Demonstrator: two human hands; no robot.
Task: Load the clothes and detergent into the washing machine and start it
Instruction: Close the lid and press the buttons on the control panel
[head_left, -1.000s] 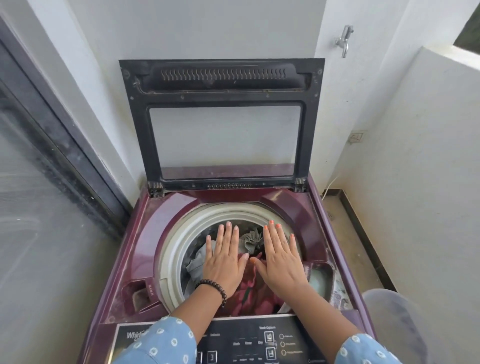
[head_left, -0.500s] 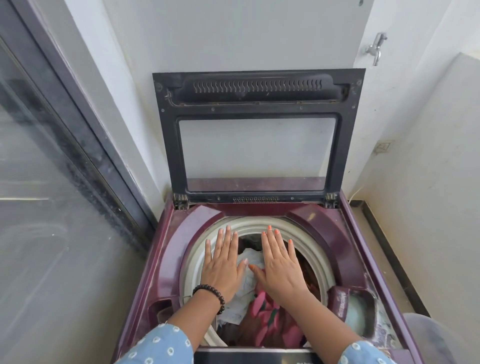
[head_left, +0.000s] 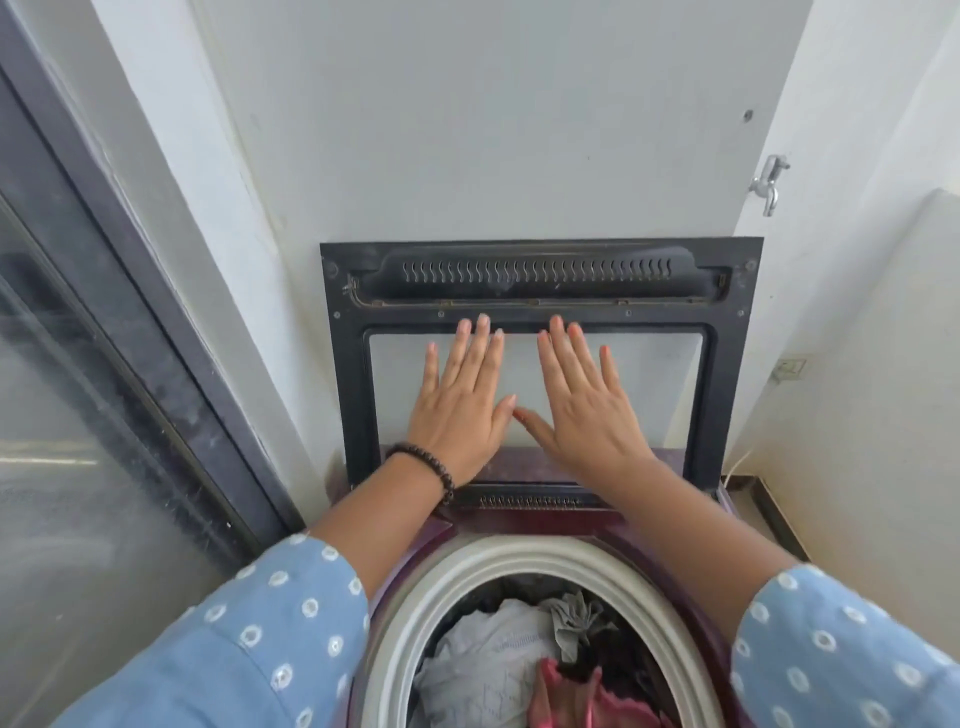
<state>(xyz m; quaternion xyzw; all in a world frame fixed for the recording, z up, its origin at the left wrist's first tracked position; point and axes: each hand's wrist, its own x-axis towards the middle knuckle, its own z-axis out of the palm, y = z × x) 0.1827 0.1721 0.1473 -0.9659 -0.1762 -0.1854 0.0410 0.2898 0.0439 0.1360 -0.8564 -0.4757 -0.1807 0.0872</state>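
The maroon top-loading washing machine (head_left: 670, 525) stands below me with its black-framed glass lid (head_left: 540, 275) raised upright against the wall. Inside the grey drum ring (head_left: 410, 608) lie clothes (head_left: 493, 660): white, grey, dark and pink pieces. My left hand (head_left: 462, 400), with a dark bead bracelet at the wrist, is held flat with fingers spread in front of the lid's glass. My right hand (head_left: 582, 405) is flat beside it, thumbs almost meeting. Neither hand holds anything. No detergent is in view.
A dark-framed glass door (head_left: 93, 395) runs along the left. A metal tap (head_left: 769, 182) sticks out of the white wall at the upper right, above a wall socket (head_left: 789, 369). A low white wall closes the right side.
Both hands have lifted out of the drum and off the clothes, rising up to the raised lid. My view has tilted upward, so the control panel is out of sight.
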